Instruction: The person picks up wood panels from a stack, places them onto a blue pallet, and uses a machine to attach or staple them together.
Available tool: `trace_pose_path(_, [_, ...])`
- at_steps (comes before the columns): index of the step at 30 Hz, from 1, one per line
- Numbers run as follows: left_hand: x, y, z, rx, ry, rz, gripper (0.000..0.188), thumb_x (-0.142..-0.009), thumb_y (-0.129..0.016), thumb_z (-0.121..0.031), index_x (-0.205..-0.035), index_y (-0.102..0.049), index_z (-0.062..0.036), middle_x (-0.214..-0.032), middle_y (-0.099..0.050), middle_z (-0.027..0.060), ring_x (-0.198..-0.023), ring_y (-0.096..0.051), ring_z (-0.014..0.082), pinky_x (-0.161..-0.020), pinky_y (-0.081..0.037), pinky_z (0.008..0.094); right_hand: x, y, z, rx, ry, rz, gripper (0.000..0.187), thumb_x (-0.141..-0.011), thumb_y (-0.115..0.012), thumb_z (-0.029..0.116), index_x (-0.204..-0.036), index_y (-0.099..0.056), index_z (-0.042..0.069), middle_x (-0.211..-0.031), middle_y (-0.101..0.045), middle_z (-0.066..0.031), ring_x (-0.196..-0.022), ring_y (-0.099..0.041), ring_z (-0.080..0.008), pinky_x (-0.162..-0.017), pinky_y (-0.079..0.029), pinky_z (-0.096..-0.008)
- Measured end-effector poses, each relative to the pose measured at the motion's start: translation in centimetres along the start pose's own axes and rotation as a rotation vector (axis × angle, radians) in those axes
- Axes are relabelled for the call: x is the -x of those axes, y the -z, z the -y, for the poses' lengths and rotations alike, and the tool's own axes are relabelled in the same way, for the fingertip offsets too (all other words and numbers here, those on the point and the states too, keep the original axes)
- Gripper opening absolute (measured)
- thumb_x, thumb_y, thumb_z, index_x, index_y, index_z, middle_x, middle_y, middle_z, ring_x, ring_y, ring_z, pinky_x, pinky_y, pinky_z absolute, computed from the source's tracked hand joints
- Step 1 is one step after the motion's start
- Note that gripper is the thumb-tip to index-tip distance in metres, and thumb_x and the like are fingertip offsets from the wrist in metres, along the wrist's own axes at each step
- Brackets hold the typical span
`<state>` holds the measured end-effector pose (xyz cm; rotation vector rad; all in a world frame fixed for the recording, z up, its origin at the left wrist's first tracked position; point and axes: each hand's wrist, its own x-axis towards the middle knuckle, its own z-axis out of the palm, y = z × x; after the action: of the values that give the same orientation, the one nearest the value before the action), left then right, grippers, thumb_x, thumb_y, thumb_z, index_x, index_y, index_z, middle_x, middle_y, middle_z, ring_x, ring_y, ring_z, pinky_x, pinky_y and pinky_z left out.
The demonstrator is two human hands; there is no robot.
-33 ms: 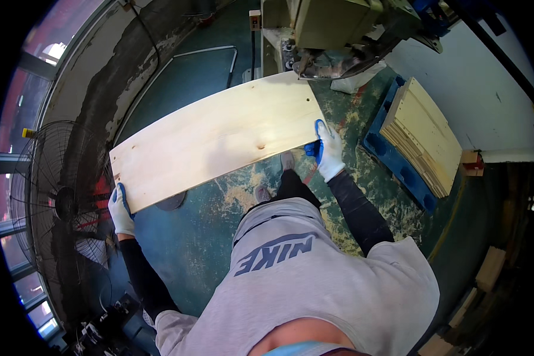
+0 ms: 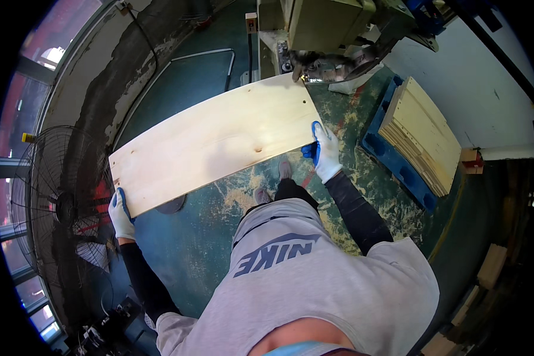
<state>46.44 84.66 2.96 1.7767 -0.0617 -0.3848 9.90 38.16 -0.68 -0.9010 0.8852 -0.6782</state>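
Shifted only slightly since the earlier frame: pale wood panel (image 2: 202, 142) a touch lower and left in view; dark lower part (image 2: 338, 68) of the machine (image 2: 326, 26) now shows more plainly, bright glint by the panel's far right corner. Going left to right: wire-caged fan (image 2: 64, 209), its guard close to the panel's left edge in view; depth gap cannot be judged. Left hand (image 2: 121, 216), gloved, fingers grasping the near left corner, thumb on the upper face. Panel spans slantwise before the body, right end farther out, small holes near both ends. Past its far edge, room over the green floor (image 2: 210, 237) as far as a bent metal tube (image 2: 203, 54); more room on the near side, floor dusted pale. Right hand (image 2: 327, 155), gloved, fingers grasping the near right corner, hold unchanged. Cannot tell whether panel and machine touch. Farther right, dusted floor, then blue pallet (image 2: 397, 170) carrying stacked boards (image 2: 424, 130), well apart from the panel.
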Motion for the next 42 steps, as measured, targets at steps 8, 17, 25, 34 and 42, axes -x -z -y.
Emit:
trace_pose_path(8, [1.6,0.5,1.4,0.043,-0.072,-0.019,0.043,-0.106,-0.053,-0.031,-0.126,-0.062,0.0056,-0.116,-0.069,0.0099,-0.097,-0.067,0.0146,-0.087,-0.054,0.0294,0.2,-0.7,1.0,-0.046,0.021,0.021,0.026,-0.099,-0.060,0.031,-0.109,-0.061,0.007,-0.083,-0.061,0.0006,-0.059,-0.063,-0.0079,-0.050,-0.055,-0.0240])
trace_pose_path(17, [6.6,-2.1,1.0,-0.105,-0.130,-0.027,0.040,-0.107,-0.052,-0.029,-0.119,-0.064,0.0070,-0.108,-0.067,0.0082,-0.095,-0.060,0.0104,-0.085,-0.051,0.0277,-0.6,1.6,1.6,0.020,-0.020,0.043,0.029,-0.100,-0.060,0.034,-0.110,-0.061,0.007,-0.081,-0.064,0.0001,-0.057,-0.061,-0.0079,-0.050,-0.052,-0.0231])
trace_pose_path(25, [4.1,-0.4,4.1,0.008,-0.108,-0.076,0.041,-0.106,-0.052,-0.031,-0.123,-0.062,0.0055,-0.108,-0.069,0.0082,-0.086,-0.066,0.0144,-0.079,-0.054,0.0298,-3.7,3.9,4.9,0.139,0.290,-0.058,0.023,-0.099,-0.064,0.023,-0.108,-0.064,0.002,-0.087,-0.063,0.0002,-0.076,-0.058,-0.0060,-0.069,-0.048,-0.0232])
trace_pose_path(34, [5.1,-0.1,5.8,0.046,-0.136,-0.192,0.042,-0.105,-0.054,-0.035,-0.112,-0.066,0.0046,-0.098,-0.070,0.0079,-0.080,-0.067,0.0146,-0.073,-0.054,0.0300,-4.1,4.1,29.4,0.078,1.147,-0.214,0.015,-0.102,-0.056,0.011,-0.109,-0.063,-0.001,-0.093,-0.064,-0.0016,-0.081,-0.057,-0.0068,-0.073,-0.046,-0.0229])
trace_pose_path(42, [9.7,0.9,6.8,0.161,-0.099,-0.238,0.039,-0.106,-0.053,-0.029,-0.119,-0.065,0.0066,-0.106,-0.068,0.0045,-0.089,-0.062,0.0129,-0.081,-0.052,0.0298,-5.7,3.0,25.7,0.053,1.138,0.022,0.012,-0.099,-0.060,0.012,-0.099,-0.065,0.001,-0.080,-0.059,0.0031,-0.069,-0.050,-0.0033,-0.061,-0.041,-0.0215])
